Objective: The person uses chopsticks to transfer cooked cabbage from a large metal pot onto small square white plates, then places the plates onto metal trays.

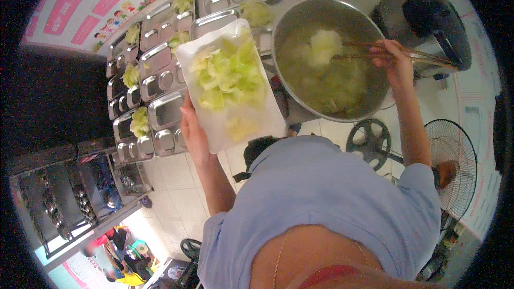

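My left hand (pixel 194 130) grips the long edge of a white rectangular tray (pixel 215 132). Light green boiled cabbage (pixel 229 74) is heaped on it, with paler pieces near its lower end. In my right hand (pixel 391 58) is a pair of long wooden chopsticks (pixel 431 57). Their tips reach over a large round metal pot (pixel 383 102) and pinch a pale clump of cabbage (pixel 324 46). Below the clump, more cabbage lies in cloudy liquid inside the pot. The tray is just left of the pot's rim.
Several stainless steel compartment trays (pixel 170 106) stand on the left, some with cabbage portions (pixel 139 122). A large metal vessel (pixel 457 28) is at the upper right. A standing fan (pixel 455 168) is near my right elbow. Metal shelving (pixel 64 196) is lower left; people (pixel 114 265) appear beyond it.
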`<act>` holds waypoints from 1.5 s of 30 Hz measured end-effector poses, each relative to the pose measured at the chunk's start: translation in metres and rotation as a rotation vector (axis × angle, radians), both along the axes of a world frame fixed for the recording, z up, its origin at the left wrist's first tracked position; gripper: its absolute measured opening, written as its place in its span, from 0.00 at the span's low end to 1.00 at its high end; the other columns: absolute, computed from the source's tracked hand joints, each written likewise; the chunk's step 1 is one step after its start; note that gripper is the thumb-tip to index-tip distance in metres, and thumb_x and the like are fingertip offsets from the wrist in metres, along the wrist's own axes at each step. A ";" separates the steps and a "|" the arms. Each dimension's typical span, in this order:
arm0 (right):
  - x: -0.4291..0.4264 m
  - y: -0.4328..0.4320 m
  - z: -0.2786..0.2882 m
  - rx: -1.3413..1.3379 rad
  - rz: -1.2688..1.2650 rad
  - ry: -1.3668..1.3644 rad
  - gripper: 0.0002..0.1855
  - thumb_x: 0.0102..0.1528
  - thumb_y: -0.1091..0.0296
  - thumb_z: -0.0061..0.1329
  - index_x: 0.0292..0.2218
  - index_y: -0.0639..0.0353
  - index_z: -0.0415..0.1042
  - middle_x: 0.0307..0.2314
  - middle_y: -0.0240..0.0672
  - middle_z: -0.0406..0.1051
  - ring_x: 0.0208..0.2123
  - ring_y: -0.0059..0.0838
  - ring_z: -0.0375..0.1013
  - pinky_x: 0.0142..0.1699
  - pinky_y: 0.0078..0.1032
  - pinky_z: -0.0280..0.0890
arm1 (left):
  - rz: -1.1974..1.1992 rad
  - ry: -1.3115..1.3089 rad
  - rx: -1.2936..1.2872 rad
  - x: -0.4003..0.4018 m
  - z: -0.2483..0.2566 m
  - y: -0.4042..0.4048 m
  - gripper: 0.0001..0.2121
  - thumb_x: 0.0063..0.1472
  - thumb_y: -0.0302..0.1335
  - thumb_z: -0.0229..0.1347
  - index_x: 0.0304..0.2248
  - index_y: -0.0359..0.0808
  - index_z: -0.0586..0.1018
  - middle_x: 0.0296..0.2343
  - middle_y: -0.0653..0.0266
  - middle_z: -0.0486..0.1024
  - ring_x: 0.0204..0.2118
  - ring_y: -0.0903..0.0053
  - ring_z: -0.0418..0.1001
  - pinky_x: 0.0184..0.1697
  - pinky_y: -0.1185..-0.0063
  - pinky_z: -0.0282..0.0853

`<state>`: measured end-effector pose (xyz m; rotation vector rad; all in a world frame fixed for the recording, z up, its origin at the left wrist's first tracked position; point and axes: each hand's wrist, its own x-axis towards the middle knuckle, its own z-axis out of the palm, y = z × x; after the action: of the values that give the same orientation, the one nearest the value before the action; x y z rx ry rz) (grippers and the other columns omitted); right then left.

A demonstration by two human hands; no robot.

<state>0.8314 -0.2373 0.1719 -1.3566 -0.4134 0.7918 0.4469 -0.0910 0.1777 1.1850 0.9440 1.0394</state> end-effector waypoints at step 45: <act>-0.032 0.317 -0.051 -0.097 0.267 -0.420 0.09 0.46 0.69 0.45 0.27 0.67 0.67 0.19 0.39 0.69 0.18 0.27 0.69 0.20 0.21 0.66 | -0.075 0.064 -0.073 0.038 -0.149 0.206 0.20 0.59 0.33 0.39 0.48 0.30 0.58 0.43 0.62 0.62 0.43 0.81 0.60 0.45 0.84 0.55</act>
<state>0.7993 0.0793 0.1206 -1.5820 -0.9107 0.7482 0.4853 0.1145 0.0291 1.1895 0.9723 0.9041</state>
